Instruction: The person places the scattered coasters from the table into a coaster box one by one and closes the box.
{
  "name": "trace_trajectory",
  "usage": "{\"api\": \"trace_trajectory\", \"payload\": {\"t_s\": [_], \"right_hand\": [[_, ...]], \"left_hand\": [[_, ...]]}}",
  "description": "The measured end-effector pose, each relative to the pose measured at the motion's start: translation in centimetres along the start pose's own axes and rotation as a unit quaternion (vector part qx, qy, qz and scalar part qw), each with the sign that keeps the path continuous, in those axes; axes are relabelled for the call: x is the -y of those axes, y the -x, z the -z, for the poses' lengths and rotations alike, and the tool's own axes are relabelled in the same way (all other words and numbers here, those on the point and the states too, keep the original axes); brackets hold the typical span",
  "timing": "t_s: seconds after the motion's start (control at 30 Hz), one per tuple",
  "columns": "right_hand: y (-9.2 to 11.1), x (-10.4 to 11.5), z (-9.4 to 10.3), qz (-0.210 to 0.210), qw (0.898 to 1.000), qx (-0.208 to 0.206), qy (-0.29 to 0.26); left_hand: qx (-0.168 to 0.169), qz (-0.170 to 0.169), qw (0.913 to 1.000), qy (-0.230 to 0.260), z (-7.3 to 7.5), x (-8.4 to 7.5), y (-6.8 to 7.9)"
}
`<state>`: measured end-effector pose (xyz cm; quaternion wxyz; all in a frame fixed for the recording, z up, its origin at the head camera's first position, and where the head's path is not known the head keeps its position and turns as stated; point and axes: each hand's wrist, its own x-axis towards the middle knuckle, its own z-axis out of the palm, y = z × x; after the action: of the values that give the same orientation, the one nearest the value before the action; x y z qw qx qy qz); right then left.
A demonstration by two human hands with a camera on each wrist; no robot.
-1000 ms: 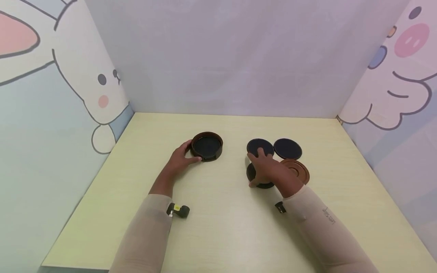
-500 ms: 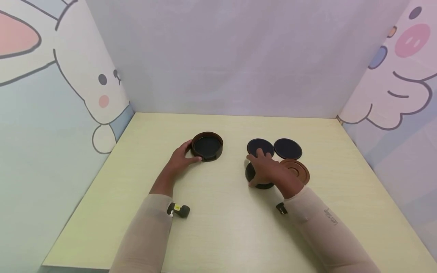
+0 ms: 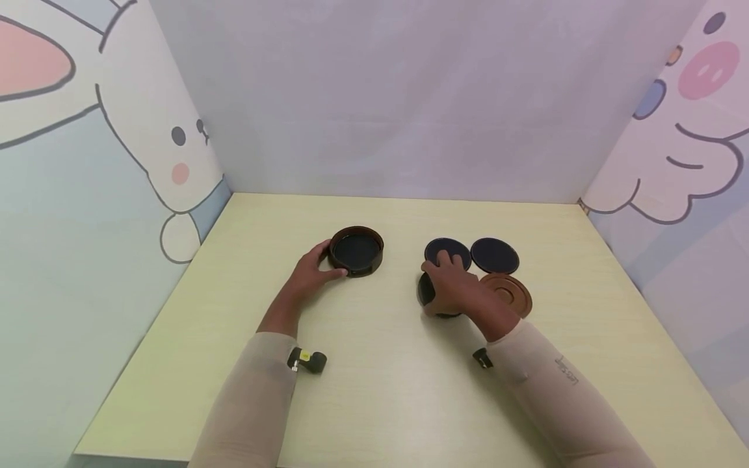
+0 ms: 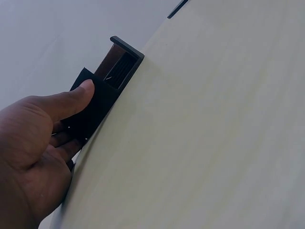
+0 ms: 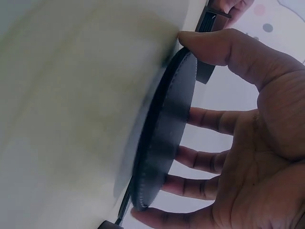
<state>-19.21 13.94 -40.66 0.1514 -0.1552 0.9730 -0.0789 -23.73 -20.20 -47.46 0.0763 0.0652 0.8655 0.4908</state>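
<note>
My left hand (image 3: 307, 276) holds the side of a round dark coaster holder (image 3: 376, 261), which stands on the table. In the left wrist view the thumb lies on the outer wall of the holder (image 4: 95, 112), beside its notch, and the other fingers reach behind. My right hand (image 3: 453, 286) grips a round black coaster with a stitched edge (image 5: 167, 124), thumb at one side and fingertips along the other. That coaster is tilted, with one edge raised. Just beyond the right fingers lies another black coaster (image 3: 447, 245), partly covered by them.
A third black coaster (image 3: 494, 255) lies flat at the back right. Closer in, a brown disc with a ring pattern (image 3: 510, 292) is partly hidden by the right forearm. The pale table (image 3: 363, 364) meets cloth-covered walls at the back and sides.
The right fingers have closed in on the near black coaster, which has shifted slightly left and tipped up. The left hand and the holder stay in place.
</note>
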Motion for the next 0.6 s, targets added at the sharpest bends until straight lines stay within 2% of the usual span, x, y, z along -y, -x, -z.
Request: {"api": "trace_trajectory", "payload": {"t_s": [0.4,0.6], "right_hand": [[-0.34,-0.21,-0.27,-0.004,0.996,-0.086,-0.027],[-0.85,-0.04,-0.28,-0.003,0.994,-0.1,-0.041]], "left_hand": [[0.001,0.001,1.0,0.009,-0.02,-0.11,0.03],[0.002,0.002,1.0,-0.001,0.02,-0.1,-0.06]]}}
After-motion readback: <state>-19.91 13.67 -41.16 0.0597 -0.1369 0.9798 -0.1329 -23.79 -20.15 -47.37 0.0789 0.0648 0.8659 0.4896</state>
